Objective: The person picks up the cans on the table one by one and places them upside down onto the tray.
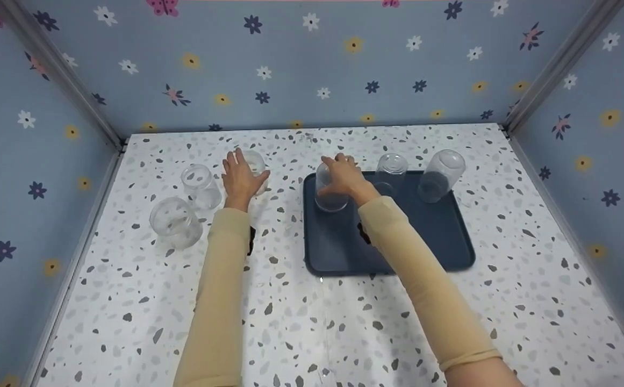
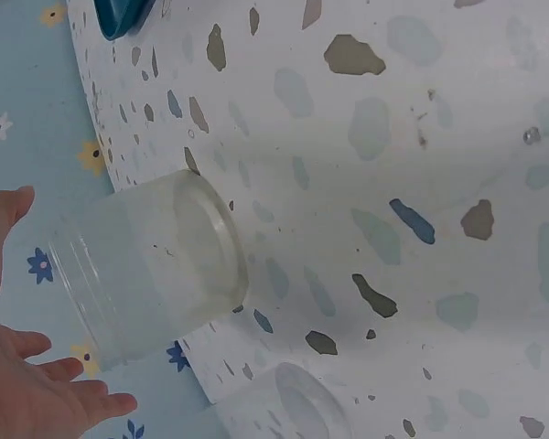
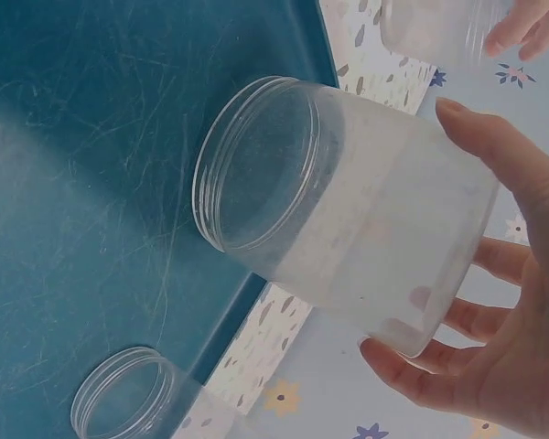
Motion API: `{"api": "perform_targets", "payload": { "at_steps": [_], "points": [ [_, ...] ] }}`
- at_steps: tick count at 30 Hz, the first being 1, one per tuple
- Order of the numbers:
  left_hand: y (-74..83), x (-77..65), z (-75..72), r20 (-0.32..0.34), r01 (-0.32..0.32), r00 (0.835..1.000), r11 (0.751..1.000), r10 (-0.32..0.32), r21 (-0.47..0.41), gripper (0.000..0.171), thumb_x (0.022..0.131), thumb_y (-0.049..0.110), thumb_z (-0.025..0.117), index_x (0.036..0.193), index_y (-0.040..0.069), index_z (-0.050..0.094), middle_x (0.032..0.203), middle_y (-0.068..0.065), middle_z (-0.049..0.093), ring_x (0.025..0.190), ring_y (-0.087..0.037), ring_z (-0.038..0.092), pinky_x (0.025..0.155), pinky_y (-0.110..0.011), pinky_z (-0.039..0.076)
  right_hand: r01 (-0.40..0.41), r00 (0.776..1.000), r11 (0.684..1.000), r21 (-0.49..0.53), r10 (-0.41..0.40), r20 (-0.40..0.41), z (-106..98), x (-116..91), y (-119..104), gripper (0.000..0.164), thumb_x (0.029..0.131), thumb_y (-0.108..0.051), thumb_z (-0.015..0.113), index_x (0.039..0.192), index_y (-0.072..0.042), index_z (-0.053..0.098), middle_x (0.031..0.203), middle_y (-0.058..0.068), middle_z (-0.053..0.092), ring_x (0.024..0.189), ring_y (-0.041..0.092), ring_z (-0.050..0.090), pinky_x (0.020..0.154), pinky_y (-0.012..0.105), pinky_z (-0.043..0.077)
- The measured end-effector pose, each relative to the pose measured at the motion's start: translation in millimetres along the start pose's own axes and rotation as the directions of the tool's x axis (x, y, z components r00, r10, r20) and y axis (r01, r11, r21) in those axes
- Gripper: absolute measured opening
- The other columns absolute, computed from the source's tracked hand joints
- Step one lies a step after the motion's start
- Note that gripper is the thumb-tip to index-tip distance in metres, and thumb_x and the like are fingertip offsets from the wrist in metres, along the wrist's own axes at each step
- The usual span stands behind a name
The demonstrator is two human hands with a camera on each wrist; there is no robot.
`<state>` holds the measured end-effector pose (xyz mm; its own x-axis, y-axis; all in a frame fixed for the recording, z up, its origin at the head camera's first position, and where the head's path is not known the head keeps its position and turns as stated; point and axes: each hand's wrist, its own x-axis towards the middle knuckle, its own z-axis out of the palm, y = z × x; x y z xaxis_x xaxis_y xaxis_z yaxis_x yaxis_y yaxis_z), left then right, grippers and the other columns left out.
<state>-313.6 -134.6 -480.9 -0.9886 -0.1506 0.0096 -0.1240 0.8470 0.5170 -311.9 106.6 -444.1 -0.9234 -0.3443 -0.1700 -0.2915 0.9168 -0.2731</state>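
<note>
My left hand (image 1: 241,180) reaches over an upright clear jar (image 1: 255,161) on the table. In the left wrist view, the spread fingers are beyond the mouth of this jar (image 2: 156,265), with a visible gap. My right hand (image 1: 344,177) holds another clear jar (image 1: 330,196) at the left of the dark blue tray (image 1: 344,258). That jar (image 3: 348,210) is upside down, its threaded rim against the tray; thumb and fingers go round its base end. Two more clear jars, one mid-tray (image 1: 391,166) and one at the right (image 1: 443,172), stand inverted on the tray.
Two other clear jars, one behind (image 1: 201,188) and one nearer (image 1: 176,223), stand upright left of my left hand. Flower-patterned blue panels (image 1: 312,64) enclose the back and sides of the speckled white table (image 1: 290,322).
</note>
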Motion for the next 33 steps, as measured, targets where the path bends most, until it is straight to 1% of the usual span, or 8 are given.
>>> {"api": "perform_targets", "payload": {
  "at_steps": [7,13,17,24,33],
  "points": [
    [-0.8,4.1,-0.4,0.003,0.010,1.000,0.999,-0.010,-0.052,0.092,0.078,0.042,0.063,0.140,-0.001,0.011,0.140,-0.023,0.015,0.128,-0.037,0.016,0.095,-0.051,0.029,-0.035,0.999,0.999,-0.003,0.035,-0.006,1,3,-2,0.089,0.066,-0.038,0.076,0.138,-0.012,0.031,0.133,0.022,0.031,0.122,0.039,0.027,0.093,0.054,0.030],
    [-2.8,6.5,2.7,0.061,0.031,0.998,0.998,-0.028,-0.049,0.098,0.077,0.044,0.064,0.140,-0.002,0.004,0.141,-0.025,0.008,0.129,-0.038,0.011,0.096,-0.049,0.030,-0.042,0.999,0.999,-0.011,0.042,-0.005,-1,3,-3,0.090,0.066,-0.039,0.076,0.138,-0.012,0.030,0.132,0.022,0.031,0.120,0.039,0.028,0.092,0.054,0.031],
    [-4.5,7.3,4.0,0.066,0.039,0.997,0.998,-0.036,-0.039,0.099,0.078,0.045,0.063,0.140,-0.003,0.002,0.141,-0.025,0.007,0.129,-0.039,0.010,0.096,-0.049,0.029,-0.052,0.999,0.998,-0.017,0.052,0.010,-2,4,-4,0.091,0.066,-0.040,0.076,0.139,-0.012,0.029,0.134,0.022,0.029,0.120,0.040,0.028,0.092,0.054,0.031],
    [-1.0,10.4,4.9,0.030,0.032,0.999,0.999,-0.031,-0.041,0.090,0.082,0.039,0.060,0.139,-0.004,0.006,0.140,-0.024,0.013,0.128,-0.039,0.014,0.096,-0.049,0.030,-0.054,0.998,0.999,0.002,0.054,0.024,-1,3,-1,0.091,0.066,-0.039,0.076,0.139,-0.012,0.029,0.135,0.023,0.028,0.121,0.040,0.026,0.094,0.053,0.029],
    [-0.6,11.5,3.4,0.033,0.021,0.999,0.998,-0.019,-0.056,0.082,0.083,0.032,0.061,0.137,-0.007,0.013,0.138,-0.025,0.020,0.126,-0.036,0.021,0.099,-0.042,0.027,-0.060,0.998,0.998,-0.008,0.060,0.017,1,2,1,0.089,0.066,-0.038,0.076,0.138,-0.011,0.030,0.133,0.022,0.030,0.119,0.039,0.030,0.093,0.052,0.032]
  ]
}}
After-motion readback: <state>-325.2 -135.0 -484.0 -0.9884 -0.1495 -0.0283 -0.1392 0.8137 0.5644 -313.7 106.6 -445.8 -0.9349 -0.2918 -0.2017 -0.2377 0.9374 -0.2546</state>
